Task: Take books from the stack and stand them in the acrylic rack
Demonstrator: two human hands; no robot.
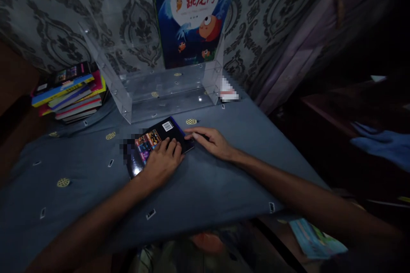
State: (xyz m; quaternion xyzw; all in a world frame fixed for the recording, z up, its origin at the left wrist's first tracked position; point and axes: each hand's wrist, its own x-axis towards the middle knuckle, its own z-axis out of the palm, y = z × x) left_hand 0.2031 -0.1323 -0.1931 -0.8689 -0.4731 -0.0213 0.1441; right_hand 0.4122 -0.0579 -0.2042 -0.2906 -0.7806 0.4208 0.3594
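A dark book (159, 134) lies flat on the cloth-covered table, showing a barcode and small colourful pictures on its upper side. Across its near part rests my left hand (164, 158), palm down with the fingers laid on the cover and slightly bent. At the book's right edge is my right hand (213, 141), its fingers stretched out and apart; the fingertips touch or nearly touch that edge. The left hand hides part of the cover.
Behind the book stands a clear acrylic rack (166, 104) holding an upright blue picture book (173, 42) with fish on its cover. A stack of books (78, 102) sits at the back left. The blue-grey tablecloth (96, 204) ends at the near edge. A light-blue book (315, 239) is below it.
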